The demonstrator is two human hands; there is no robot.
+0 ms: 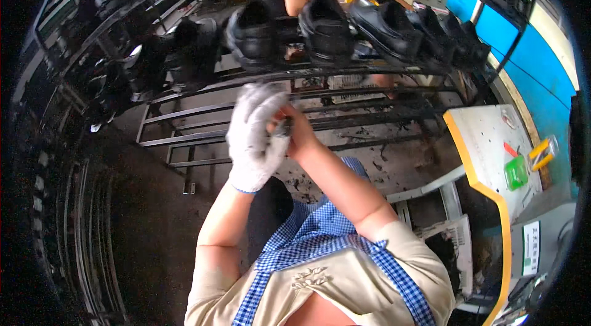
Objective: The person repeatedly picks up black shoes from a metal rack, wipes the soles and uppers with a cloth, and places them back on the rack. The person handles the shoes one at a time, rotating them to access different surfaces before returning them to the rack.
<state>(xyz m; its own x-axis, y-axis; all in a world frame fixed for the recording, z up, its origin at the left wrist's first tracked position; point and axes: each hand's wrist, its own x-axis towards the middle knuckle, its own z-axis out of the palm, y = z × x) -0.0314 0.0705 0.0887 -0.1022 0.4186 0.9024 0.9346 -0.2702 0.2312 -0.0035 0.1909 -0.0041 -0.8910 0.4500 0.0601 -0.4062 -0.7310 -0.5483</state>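
In front of my chest, my two hands meet. My left hand [253, 132] wears a white knitted glove, its fingers curled and slightly smeared by motion. Bare and closed, my right hand [300, 133] presses against the glove's inner side, its fingertips mostly hidden. Between them shows a small dark patch [283, 126]; I cannot make out whether it is a separate thing or a stain on the glove. Just beyond the hands, a row of black shoes stands on a rack, the nearest being a black shoe [251, 36] and another black shoe [324, 30].
The dark metal rack [221, 135] has lower bars at knee height. To my right stands a white table [486, 135] with a yellow edge, bearing a green container [516, 173] and a yellow-wrapped roll or jar [543, 152]. A pale crate [458, 246] sits below. Another person's leg [298, 1] shows behind the rack.
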